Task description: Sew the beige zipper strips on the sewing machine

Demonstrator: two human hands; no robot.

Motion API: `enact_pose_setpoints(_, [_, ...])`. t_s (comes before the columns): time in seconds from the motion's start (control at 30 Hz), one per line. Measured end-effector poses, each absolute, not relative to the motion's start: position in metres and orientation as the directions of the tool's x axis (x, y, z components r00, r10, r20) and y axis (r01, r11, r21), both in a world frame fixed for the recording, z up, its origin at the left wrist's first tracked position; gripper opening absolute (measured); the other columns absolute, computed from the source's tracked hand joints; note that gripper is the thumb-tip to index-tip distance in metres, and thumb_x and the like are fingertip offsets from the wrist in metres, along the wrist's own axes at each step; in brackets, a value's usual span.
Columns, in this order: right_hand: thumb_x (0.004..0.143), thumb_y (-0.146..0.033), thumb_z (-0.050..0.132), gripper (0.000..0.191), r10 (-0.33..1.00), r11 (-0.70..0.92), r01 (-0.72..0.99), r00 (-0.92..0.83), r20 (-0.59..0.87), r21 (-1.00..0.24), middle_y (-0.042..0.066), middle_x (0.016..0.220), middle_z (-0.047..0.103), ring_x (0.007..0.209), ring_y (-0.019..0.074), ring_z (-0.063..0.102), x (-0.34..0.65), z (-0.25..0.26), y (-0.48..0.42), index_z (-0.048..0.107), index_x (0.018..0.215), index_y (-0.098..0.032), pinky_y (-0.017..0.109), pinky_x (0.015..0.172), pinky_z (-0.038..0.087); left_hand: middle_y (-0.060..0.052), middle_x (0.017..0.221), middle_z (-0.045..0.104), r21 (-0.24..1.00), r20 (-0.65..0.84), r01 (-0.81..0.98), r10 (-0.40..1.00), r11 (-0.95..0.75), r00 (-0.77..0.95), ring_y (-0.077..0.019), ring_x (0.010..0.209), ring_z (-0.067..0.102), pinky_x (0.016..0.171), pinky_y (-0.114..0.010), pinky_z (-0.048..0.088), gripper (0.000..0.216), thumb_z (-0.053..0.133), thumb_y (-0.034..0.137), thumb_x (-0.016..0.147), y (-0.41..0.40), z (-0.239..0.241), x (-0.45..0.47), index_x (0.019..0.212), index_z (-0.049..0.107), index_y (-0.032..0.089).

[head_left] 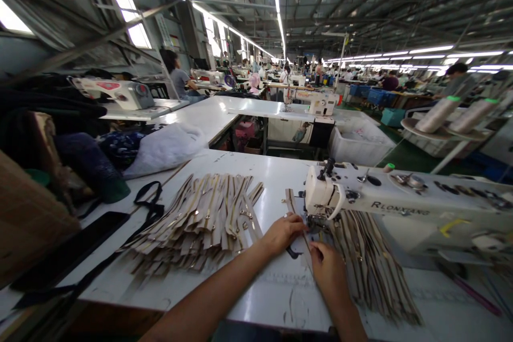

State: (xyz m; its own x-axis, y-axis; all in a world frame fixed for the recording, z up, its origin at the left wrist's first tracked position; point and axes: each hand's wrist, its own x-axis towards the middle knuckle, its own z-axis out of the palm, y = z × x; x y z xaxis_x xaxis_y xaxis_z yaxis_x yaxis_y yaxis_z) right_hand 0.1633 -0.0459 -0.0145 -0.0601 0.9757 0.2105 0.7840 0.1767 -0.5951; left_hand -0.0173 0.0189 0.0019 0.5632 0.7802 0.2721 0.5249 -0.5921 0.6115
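Observation:
A beige zipper point(290, 199) with metal teeth lies beside the needle area of the white sewing machine point(360, 192). My left hand point(286, 232) presses its fingers on that zipper close to the presser foot. Nearer to me, my right hand point(326, 264) pinches the zipper's lower end between thumb and fingers. To the left of my hands spreads a large pile of beige zippers point(208, 219) with gold-coloured teeth and pulls. Under the machine arm, on the right, lies a second bundle of zippers point(368, 267). The needle itself is too small to make out.
A black phone-like slab point(72, 251) and a black strap point(150, 203) lie at the left, near a white plastic bag point(168, 147). Thread cones point(436, 115) stand at the right. Ahead are another sewing machine point(312, 100), a white bin point(360, 141) and co-workers.

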Motion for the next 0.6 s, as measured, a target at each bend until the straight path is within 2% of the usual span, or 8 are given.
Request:
enact_pose_setpoints(0.17, [0.092,-0.022,0.040,0.037,0.971,0.217,0.870,-0.145,0.193,-0.442,0.009,0.090,0.071,0.083,0.0199,0.067,0.171,-0.010,-0.053,0.071,0.111,-0.019,0.029,0.076,0.050,-0.008,0.104,0.066,0.575,0.277,0.528,0.756,-0.625,0.593,-0.0215,0.101,0.055,0.091,-0.032,0.046,0.029,0.044,0.025,0.097,0.017,0.002,-0.018,0.106,0.071,0.020])
enact_pose_setpoints(0.3, [0.091,-0.020,0.039,0.038,0.951,0.288,0.854,-0.204,0.232,-0.432,0.007,0.086,0.070,0.079,0.0183,0.066,0.178,-0.012,-0.059,0.071,0.111,-0.021,0.029,0.075,0.051,-0.008,0.107,0.066,0.557,0.285,0.544,0.760,-0.627,0.585,-0.0209,0.102,0.056,0.091,-0.031,0.046,0.028,0.046,0.020,0.095,0.016,0.001,-0.017,0.106,0.072,0.020])
enact_pose_setpoints(0.43, [0.092,-0.018,0.037,0.039,0.941,0.327,0.870,-0.264,0.211,-0.370,0.008,0.091,0.071,0.086,0.0193,0.066,0.177,-0.009,-0.048,0.071,0.110,-0.021,0.029,0.078,0.051,-0.008,0.105,0.067,0.539,0.236,0.614,0.803,-0.577,0.547,-0.0225,0.102,0.055,0.090,-0.032,0.045,0.028,0.048,0.018,0.093,0.026,0.001,-0.011,0.102,0.073,0.020])
enact_pose_setpoints(0.6, [0.094,-0.016,0.036,0.039,0.925,0.374,0.896,-0.343,0.165,-0.237,0.007,0.097,0.071,0.090,0.0185,0.067,0.172,-0.004,-0.024,0.069,0.111,-0.022,0.026,0.078,0.050,-0.008,0.103,0.067,0.590,0.214,0.623,0.843,-0.514,0.493,-0.0233,0.099,0.056,0.091,-0.034,0.043,0.026,0.049,0.014,0.089,0.044,0.003,-0.007,0.092,0.074,0.018])
